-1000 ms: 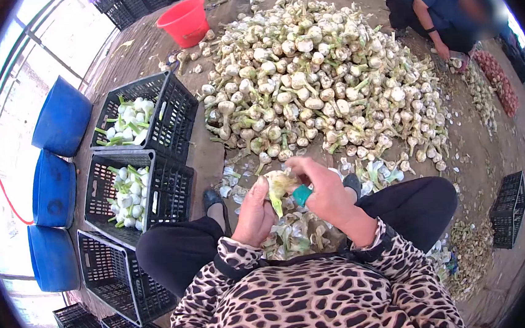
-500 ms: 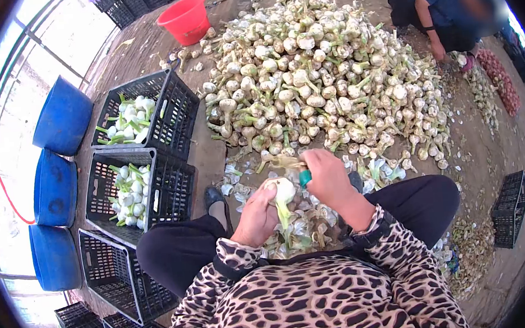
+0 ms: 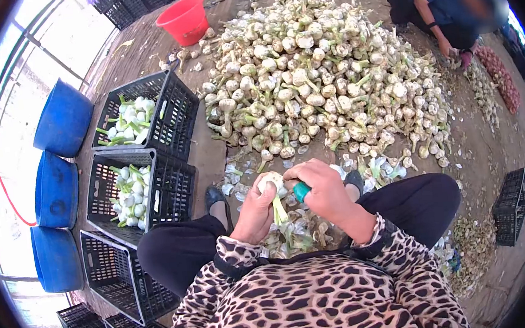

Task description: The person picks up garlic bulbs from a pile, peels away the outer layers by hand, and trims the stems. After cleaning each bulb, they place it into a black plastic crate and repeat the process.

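Observation:
In front of my body, my left hand (image 3: 255, 217) is wrapped round a white garlic bulb (image 3: 271, 180), its pale green stem (image 3: 280, 212) hanging down below the fingers. My right hand (image 3: 326, 187) is closed on a small tool with a green handle (image 3: 301, 191); most of the tool is hidden by the fingers. The fingertips of that hand are right at the bulb's right side. Beneath both hands, papery garlic skins (image 3: 299, 234) lie scattered between my feet. A large heap of untrimmed garlic (image 3: 318, 92) rises just beyond them.
Black crates (image 3: 176, 124) stand at my left, two with cleaned garlic bulbs (image 3: 131, 199). Blue barrels (image 3: 55, 189) line the wall. A red bucket (image 3: 183, 23) is behind the heap. Another person (image 3: 441, 8) crouches at upper right near a reddish pile (image 3: 497, 77). One crate (image 3: 510, 206) sits far right.
The dry brown husk at my right fingers is gone from there. My left hand has turned the bulb and raised it slightly; my right hand has moved slightly down and left.

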{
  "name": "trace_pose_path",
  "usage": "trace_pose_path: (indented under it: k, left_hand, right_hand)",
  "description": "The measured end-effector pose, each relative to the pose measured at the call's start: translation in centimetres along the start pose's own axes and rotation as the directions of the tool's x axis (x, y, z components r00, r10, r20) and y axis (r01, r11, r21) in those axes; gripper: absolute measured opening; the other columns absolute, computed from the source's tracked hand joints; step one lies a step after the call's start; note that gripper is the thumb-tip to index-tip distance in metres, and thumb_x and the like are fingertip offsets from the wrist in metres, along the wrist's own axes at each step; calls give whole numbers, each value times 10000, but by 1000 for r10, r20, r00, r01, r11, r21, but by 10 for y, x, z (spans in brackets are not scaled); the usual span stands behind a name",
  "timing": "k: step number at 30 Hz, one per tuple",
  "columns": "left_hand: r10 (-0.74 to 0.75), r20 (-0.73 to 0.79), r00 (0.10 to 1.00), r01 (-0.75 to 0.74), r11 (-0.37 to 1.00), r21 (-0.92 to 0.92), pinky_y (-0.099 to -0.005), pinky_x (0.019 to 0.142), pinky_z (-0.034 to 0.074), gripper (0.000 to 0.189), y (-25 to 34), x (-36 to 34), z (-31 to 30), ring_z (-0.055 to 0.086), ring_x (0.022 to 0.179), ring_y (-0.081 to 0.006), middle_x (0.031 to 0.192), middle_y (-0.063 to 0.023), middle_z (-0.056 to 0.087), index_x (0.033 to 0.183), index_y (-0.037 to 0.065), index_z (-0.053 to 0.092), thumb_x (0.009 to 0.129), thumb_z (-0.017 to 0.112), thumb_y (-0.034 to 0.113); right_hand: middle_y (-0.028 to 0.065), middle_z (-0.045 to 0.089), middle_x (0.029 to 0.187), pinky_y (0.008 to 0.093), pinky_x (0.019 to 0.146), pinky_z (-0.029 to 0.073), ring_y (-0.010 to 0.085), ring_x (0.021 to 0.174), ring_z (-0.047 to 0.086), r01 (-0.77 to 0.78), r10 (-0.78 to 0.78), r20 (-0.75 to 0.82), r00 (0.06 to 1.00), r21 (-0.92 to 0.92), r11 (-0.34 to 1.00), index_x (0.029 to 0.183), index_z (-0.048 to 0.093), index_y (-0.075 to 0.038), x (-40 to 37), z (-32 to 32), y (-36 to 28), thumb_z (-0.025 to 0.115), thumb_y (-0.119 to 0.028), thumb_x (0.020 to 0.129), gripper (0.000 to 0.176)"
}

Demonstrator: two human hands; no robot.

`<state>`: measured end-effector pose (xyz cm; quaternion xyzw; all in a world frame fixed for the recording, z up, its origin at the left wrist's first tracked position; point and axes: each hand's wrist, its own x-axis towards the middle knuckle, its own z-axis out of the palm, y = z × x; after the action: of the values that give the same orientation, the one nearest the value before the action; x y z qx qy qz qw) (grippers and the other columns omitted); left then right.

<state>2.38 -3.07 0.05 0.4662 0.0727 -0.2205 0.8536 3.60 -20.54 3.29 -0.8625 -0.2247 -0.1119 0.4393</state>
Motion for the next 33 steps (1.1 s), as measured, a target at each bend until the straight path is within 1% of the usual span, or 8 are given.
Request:
trace_pose_path:
  k: [7, 10, 13, 16, 19, 22, 29, 33]
  left_hand:
    - [-45, 42, 998, 45, 999, 8, -250, 805, 462, 469, 9, -6, 1, 545, 937, -114, 1025, -11, 546, 1164, 79, 457, 846, 649, 366]
    - [-76, 122, 990, 78, 997, -11, -254, 837, 447, 509, 10, -7, 4, 538, 948, -123, 1022, -18, 542, 1165, 64, 450, 814, 694, 340]
    - [-83, 137, 987, 88, 996, -34, -254, 851, 437, 548, 12, -10, 9, 534, 950, -126, 1021, -21, 539, 1162, 55, 449, 772, 745, 302]
    - [-57, 91, 994, 56, 998, 17, -248, 865, 414, 600, 14, -9, 8, 526, 953, -116, 1027, -18, 532, 1180, 46, 423, 743, 779, 251]
    - [-29, 75, 997, 16, 986, 165, -242, 862, 403, 640, 12, -6, 4, 511, 969, -97, 1036, -20, 527, 1202, 30, 389, 738, 783, 227]
    - [-32, 57, 998, 16, 963, 268, -243, 857, 405, 643, 9, -5, 3, 507, 970, -94, 1032, -22, 529, 1196, 25, 391, 731, 790, 219]
    - [-62, 65, 996, 38, 946, 323, -246, 846, 407, 594, 13, -9, 4, 502, 974, -97, 1026, -27, 529, 1180, 24, 397, 733, 768, 147]
    - [-74, 111, 991, 16, 891, 454, -247, 835, 406, 529, 20, -14, 10, 497, 961, -97, 1014, -29, 521, 1167, 24, 404, 740, 713, 77]
  right_hand:
    - [84, 589, 812, 369, 716, 438, 271, 790, 554, 169, -168, 19, 986, -154, 973, 898, 567, -47, 5, -2, -1, 579, -35, 669, 230]
    - [86, 596, 766, 376, 677, 448, 281, 742, 563, 106, -112, -19, 993, -212, 971, 822, 587, -62, 10, -6, -3, 592, -23, 674, 153]
    - [97, 611, 788, 383, 675, 455, 293, 748, 575, -53, 54, -8, 998, -434, 899, 835, 596, -60, 13, -6, 14, 622, -58, 705, 132]
    - [117, 614, 864, 403, 713, 458, 301, 814, 580, -131, 133, 23, 991, -79, 988, 883, 577, -42, 7, -9, 11, 607, -91, 715, 178]
    - [120, 619, 874, 407, 705, 470, 307, 814, 588, 48, -47, -29, 998, 34, 998, 886, 585, -39, 2, -3, -5, 606, -104, 734, 166]
    - [107, 637, 844, 379, 672, 474, 305, 782, 595, 50, -50, 7, 999, -12, 999, 934, 633, -50, -2, 2, -3, 648, -105, 761, 182]
    - [111, 609, 825, 363, 659, 490, 284, 765, 596, 180, -168, 89, 982, -148, 972, 901, 598, -48, -2, -2, -3, 628, -57, 693, 211]
    - [106, 587, 847, 365, 714, 484, 277, 824, 579, 154, -132, 122, 984, -201, 967, 933, 533, -36, -1, -6, 3, 570, -28, 694, 242]
